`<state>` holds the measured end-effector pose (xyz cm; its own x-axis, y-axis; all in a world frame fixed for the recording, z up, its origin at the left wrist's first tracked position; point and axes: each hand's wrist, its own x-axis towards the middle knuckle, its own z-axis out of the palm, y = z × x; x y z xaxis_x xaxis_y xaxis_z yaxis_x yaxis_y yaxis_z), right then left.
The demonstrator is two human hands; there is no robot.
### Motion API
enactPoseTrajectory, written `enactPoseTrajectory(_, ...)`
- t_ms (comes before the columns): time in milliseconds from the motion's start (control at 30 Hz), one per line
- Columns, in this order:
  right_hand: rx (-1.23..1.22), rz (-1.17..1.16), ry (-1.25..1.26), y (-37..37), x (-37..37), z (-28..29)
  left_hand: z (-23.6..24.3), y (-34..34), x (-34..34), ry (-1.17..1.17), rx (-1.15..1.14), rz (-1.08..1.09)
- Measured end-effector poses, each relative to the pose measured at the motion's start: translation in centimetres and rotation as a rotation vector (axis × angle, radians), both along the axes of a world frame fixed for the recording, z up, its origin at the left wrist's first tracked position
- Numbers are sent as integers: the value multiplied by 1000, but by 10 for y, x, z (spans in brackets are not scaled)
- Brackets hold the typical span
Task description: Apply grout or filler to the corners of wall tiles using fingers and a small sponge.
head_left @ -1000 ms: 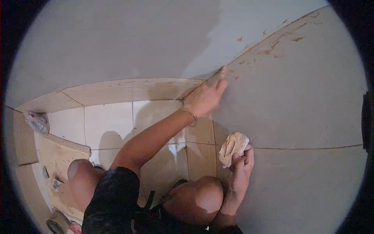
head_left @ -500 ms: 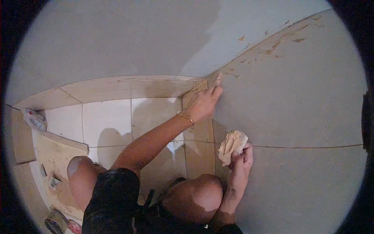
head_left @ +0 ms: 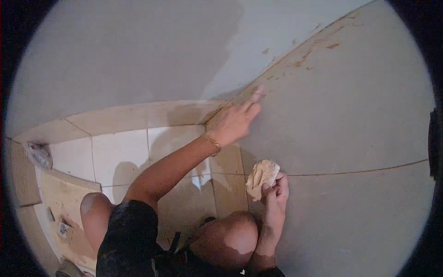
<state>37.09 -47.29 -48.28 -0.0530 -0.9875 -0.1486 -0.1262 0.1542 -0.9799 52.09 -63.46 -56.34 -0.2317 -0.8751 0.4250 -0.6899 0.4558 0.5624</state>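
My left hand [head_left: 233, 122], with a gold bracelet [head_left: 212, 144] at the wrist, reaches to the corner joint [head_left: 251, 85] between two grey wall surfaces. Its foremost finger is stretched out along that joint, the tip pale and slightly blurred; I make out no tool in it. Lower right, my right hand [head_left: 276, 191] pinches a small pale flat piece loaded with a lump of beige paste [head_left: 261, 178]. The piece's own kind is mostly covered by the paste. Streaks of brownish paste [head_left: 302, 60] run along the joint further up.
Wood-look skirting tiles [head_left: 138, 114] line the wall's foot above white floor tiles [head_left: 120, 150]. At left lie a plastic bag [head_left: 40, 154] and a stained board [head_left: 69, 198] with small scraps on it. A round container [head_left: 68, 268] stands at lower left. My knees are bent close below my hands.
The view has shifted, so the scene sits somewhat differently. My left hand's finger stays at the joint, slightly further along it. My right hand keeps its hold on the paste-covered piece.
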Motion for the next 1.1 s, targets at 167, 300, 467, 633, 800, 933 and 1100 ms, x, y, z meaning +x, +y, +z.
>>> enactPoseTrajectory(167,-14,29,-57,-5,-2,-8,-55,-14,29,7,-115,-20)
enactPoseTrajectory(300,-57,65,-43,-11,-12,-14,19,-16,42,17,-218,25)
enactPoseTrajectory(467,-83,108,-135,-10,-12,-14,65,-34,62,-133,-427,111)
enactPoseTrajectory(633,-40,96,-178,-8,-15,-17,56,-38,29,-360,-237,77)
enactPoseTrajectory(800,-28,153,-163,-5,-17,-15,34,-27,36,-503,-82,60)
enactPoseTrajectory(933,-97,132,-212,-10,-13,-12,39,-18,50,-399,-95,-98)
enactPoseTrajectory(1100,25,200,-184,-8,-15,-16,106,-25,24,-399,-239,70)
